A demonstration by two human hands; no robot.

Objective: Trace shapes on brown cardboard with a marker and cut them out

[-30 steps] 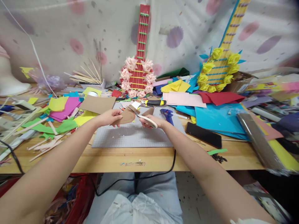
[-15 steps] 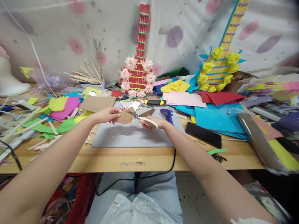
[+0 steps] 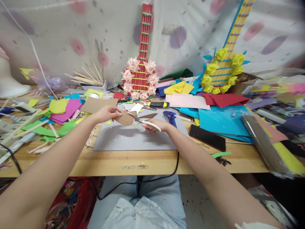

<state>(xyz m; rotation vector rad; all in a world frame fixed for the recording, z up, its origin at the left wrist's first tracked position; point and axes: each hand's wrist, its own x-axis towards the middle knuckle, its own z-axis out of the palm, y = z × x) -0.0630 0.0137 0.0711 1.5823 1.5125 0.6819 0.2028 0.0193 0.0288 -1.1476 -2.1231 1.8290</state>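
Observation:
My left hand [image 3: 110, 114] pinches a small brown piece of cardboard [image 3: 125, 119] that has a curved line drawn near its edge. In my right hand [image 3: 154, 125] is a pair of scissors [image 3: 153, 126] with white handles, its blades pointing left and lying at the cardboard's right edge. Both hands are held above a grey cutting mat [image 3: 133, 141]. A brown cardboard offcut [image 3: 150, 116] rests on the mat behind the scissors. To the right of my right hand sits a blue glue gun [image 3: 170, 117].
A red paper guitar [image 3: 143, 73] with pink flowers and a yellow one [image 3: 219, 70] stand at the back. Coloured sheets, a brown cardboard sheet [image 3: 98, 105], a yellow-black utility knife [image 3: 158, 104] and a phone [image 3: 207, 137] surround the mat. A black cable [image 3: 133, 182] hangs before the table.
The cardboard has turned in my left hand, its cut edge now facing the blades differently. A small brown scrap near the blade tips is no longer seen. My right hand has hardly moved.

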